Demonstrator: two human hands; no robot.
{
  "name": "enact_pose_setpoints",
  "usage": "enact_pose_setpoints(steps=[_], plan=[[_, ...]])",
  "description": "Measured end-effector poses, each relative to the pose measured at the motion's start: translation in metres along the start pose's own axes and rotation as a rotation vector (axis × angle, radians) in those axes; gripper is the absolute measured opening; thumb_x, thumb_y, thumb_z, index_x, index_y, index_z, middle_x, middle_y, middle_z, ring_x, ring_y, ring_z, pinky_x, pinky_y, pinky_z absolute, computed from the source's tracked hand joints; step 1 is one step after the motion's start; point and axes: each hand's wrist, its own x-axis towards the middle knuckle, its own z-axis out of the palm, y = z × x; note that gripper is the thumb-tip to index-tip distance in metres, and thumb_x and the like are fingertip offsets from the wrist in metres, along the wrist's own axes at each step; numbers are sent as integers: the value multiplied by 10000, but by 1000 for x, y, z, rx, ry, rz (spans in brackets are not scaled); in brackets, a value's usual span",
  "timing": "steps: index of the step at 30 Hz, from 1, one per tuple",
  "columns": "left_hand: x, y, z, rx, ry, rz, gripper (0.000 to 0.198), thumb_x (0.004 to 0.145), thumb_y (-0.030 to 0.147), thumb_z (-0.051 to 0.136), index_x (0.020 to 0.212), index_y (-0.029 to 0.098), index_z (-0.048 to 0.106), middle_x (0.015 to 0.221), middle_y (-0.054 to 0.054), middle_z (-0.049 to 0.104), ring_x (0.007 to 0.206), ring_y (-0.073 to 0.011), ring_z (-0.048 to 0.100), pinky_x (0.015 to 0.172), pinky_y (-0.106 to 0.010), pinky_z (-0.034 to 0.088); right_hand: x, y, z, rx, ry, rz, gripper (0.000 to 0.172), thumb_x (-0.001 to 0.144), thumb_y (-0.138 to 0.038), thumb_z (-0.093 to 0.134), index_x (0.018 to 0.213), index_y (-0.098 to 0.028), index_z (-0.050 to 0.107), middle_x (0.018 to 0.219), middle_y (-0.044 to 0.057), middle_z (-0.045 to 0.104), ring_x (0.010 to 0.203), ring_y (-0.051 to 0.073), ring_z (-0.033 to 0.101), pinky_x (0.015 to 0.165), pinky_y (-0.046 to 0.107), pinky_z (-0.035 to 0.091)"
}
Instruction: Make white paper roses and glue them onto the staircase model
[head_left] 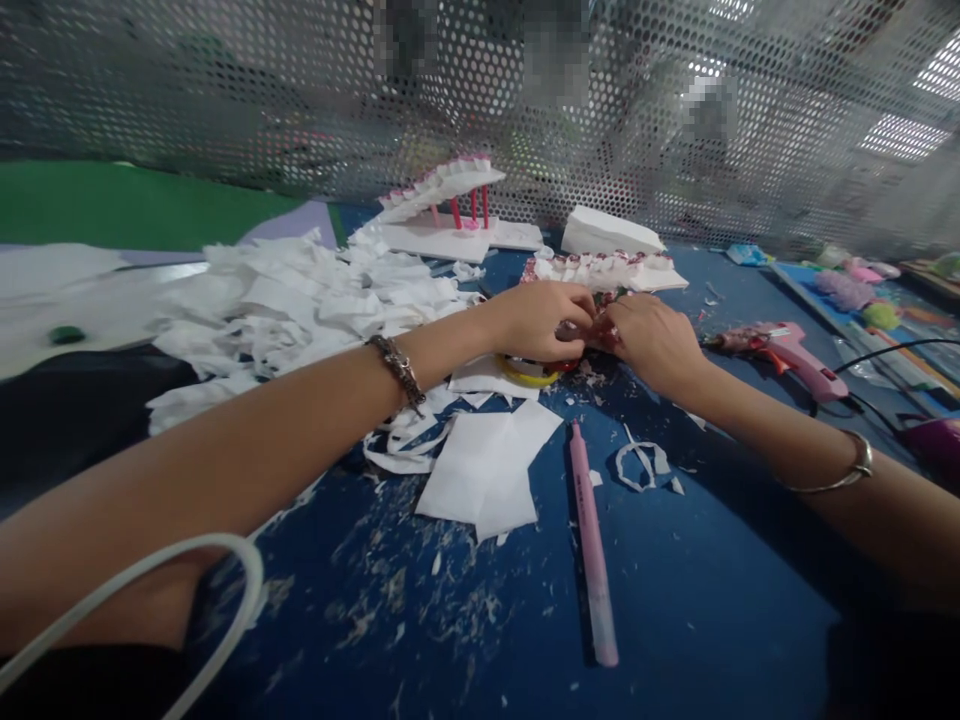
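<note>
My left hand [536, 320] and my right hand [651, 340] meet at the middle of the blue table [712, 590], fingers curled together around a small pink and red piece [592, 330] that I cannot make out clearly. Under my left hand lie yellow and red rings [529, 376]. Just behind the hands stands a white foam model with a row of pink-edged teeth [607, 270]. A pink pen [592, 545] lies on the table nearer to me.
A pink glue gun [787, 355] with a black cord lies to the right. A heap of white paper scraps [300, 300] covers the left. A second tooth model on red posts [446, 200] stands at the back before a perforated metal screen [225, 90]. White sheets [487, 470] lie near centre.
</note>
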Motion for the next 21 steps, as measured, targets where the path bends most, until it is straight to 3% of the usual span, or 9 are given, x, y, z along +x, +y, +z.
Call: enact_pose_setpoints(steps=[7, 11, 17, 21], plan=[[0, -1, 2, -5, 17, 4, 242, 732, 214, 534, 870, 188, 731, 1088, -77, 662, 923, -179, 638, 852, -285, 473, 5, 3, -1, 79, -52, 50, 187, 868, -199, 492, 958, -135, 643, 998, 140, 670, 944, 263, 609, 627, 306, 409], [0, -3, 1, -9, 18, -3, 269, 754, 230, 516, 916, 160, 718, 1106, -98, 659, 960, -192, 633, 886, -299, 467, 6, 19, 0, 156, -59, -75, 205, 848, -178, 501, 967, -146, 665, 978, 111, 679, 893, 226, 620, 702, 303, 412], [-1, -2, -3, 16, 19, -18, 407, 767, 257, 511, 1131, 102, 604, 1109, -130, 653, 1010, -208, 608, 908, -299, 450, 1, 32, -5, 197, -5, -65, 123, 819, -192, 531, 880, -160, 633, 843, 71, 683, 758, 192, 610, 614, 283, 375], [-1, -2, -3, -22, 22, -31, 424, 765, 270, 504, 1132, 76, 592, 1096, -150, 655, 999, -215, 605, 890, -300, 450, 2, 26, -3, 122, -6, -78, 136, 840, -239, 524, 870, -152, 625, 840, 92, 681, 749, 209, 617, 583, 292, 353]])
